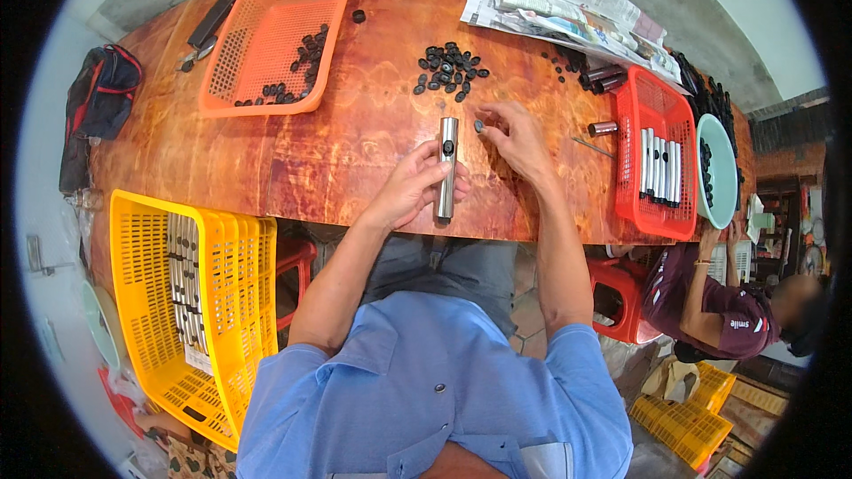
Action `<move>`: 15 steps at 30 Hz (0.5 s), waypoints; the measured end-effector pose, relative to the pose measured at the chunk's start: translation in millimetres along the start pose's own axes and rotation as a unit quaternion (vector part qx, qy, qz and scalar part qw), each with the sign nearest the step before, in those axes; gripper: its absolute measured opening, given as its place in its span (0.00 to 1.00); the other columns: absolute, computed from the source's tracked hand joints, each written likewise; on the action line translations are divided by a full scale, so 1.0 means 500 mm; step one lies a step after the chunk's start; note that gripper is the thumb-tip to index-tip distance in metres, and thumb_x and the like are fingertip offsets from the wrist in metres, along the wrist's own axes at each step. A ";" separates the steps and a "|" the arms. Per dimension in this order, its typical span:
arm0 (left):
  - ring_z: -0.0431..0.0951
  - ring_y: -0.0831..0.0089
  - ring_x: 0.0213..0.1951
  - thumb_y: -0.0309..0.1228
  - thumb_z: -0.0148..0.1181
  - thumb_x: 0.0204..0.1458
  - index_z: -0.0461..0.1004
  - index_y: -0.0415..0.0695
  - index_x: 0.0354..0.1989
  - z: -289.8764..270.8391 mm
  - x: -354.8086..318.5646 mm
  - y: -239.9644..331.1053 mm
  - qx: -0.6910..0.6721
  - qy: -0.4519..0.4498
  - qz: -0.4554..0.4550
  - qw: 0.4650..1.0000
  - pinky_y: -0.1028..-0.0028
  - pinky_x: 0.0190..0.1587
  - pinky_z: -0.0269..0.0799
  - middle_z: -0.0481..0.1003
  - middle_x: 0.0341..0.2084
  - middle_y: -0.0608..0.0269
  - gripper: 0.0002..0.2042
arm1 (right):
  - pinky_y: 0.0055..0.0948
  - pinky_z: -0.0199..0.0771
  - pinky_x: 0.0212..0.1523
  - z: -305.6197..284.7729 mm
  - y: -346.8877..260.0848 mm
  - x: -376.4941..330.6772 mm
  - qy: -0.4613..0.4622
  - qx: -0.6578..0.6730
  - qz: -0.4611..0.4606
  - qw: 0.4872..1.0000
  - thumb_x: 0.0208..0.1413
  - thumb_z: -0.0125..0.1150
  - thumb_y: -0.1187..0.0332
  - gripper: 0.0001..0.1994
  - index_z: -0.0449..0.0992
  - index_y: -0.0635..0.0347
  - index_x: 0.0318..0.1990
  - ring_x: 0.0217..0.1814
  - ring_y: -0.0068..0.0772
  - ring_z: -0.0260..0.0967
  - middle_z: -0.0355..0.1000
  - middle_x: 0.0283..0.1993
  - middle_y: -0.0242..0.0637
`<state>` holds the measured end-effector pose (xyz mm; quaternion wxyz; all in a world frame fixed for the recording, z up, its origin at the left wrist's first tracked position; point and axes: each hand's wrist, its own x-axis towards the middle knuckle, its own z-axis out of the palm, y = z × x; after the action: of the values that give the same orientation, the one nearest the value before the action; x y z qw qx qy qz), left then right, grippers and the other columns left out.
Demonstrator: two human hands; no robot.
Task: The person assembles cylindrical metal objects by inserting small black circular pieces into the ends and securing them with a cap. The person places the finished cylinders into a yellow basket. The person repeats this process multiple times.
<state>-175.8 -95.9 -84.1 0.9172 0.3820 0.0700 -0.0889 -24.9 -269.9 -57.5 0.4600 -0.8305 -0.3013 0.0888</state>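
My left hand is closed around a shiny silver metal tube, held nearly upright over the table's near edge. A black oval piece sits on the tube's side, close to my fingers. To the right, my right hand pinches a small dark piece between thumb and fingertips, apart from the tube. Beyond both hands lies a loose pile of small black oval pieces on the glossy reddish-brown wooden table.
An orange basket with black pieces stands at the far left. Stacked yellow crates hold tubes. At right are a red basket of silver tubes, a mint bowl and a person in maroon. Newspapers lie at the back.
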 end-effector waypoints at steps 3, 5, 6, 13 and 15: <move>0.82 0.60 0.43 0.31 0.58 0.65 0.58 0.37 0.64 0.000 0.001 -0.001 0.002 -0.005 -0.001 1.000 0.61 0.49 0.83 0.75 0.45 0.47 0.23 | 0.34 0.75 0.45 0.000 0.006 -0.002 -0.026 -0.089 -0.009 0.996 0.53 0.65 0.76 0.15 0.81 0.60 0.50 0.43 0.39 0.75 0.76 0.42 0.43; 0.82 0.60 0.43 0.30 0.58 0.64 0.58 0.38 0.64 0.000 0.003 -0.002 0.003 -0.005 -0.002 1.000 0.61 0.48 0.83 0.75 0.45 0.48 0.23 | 0.35 0.74 0.44 0.006 0.026 -0.006 -0.024 -0.149 -0.018 0.988 0.53 0.66 0.76 0.15 0.81 0.60 0.50 0.42 0.40 0.74 0.75 0.41 0.43; 0.82 0.60 0.43 0.30 0.58 0.64 0.59 0.38 0.64 0.001 0.004 -0.003 0.003 -0.002 -0.002 1.000 0.62 0.48 0.83 0.75 0.45 0.48 0.23 | 0.37 0.74 0.46 0.006 0.021 -0.005 -0.025 -0.139 -0.003 0.990 0.53 0.65 0.75 0.14 0.80 0.62 0.49 0.44 0.43 0.74 0.75 0.41 0.45; 0.81 0.63 0.45 0.27 0.56 0.65 0.56 0.39 0.69 -0.001 0.003 0.000 0.003 -0.003 -0.010 1.000 0.62 0.51 0.82 0.75 0.46 0.52 0.26 | 0.36 0.74 0.43 0.018 0.009 -0.015 0.023 -0.106 -0.008 0.994 0.53 0.68 0.73 0.11 0.81 0.64 0.44 0.41 0.44 0.74 0.74 0.38 0.45; 0.81 0.63 0.44 0.28 0.57 0.64 0.58 0.39 0.66 0.003 0.003 -0.001 0.005 0.002 -0.002 1.000 0.63 0.49 0.83 0.75 0.44 0.51 0.24 | 0.37 0.74 0.43 0.019 0.015 -0.018 0.024 -0.133 -0.021 0.991 0.52 0.68 0.73 0.11 0.80 0.64 0.43 0.40 0.45 0.74 0.73 0.37 0.45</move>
<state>-174.2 -97.4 -83.7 0.9148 0.3871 0.0722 -0.0904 -33.0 -271.3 -70.1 0.3546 -0.8796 -0.3166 0.0181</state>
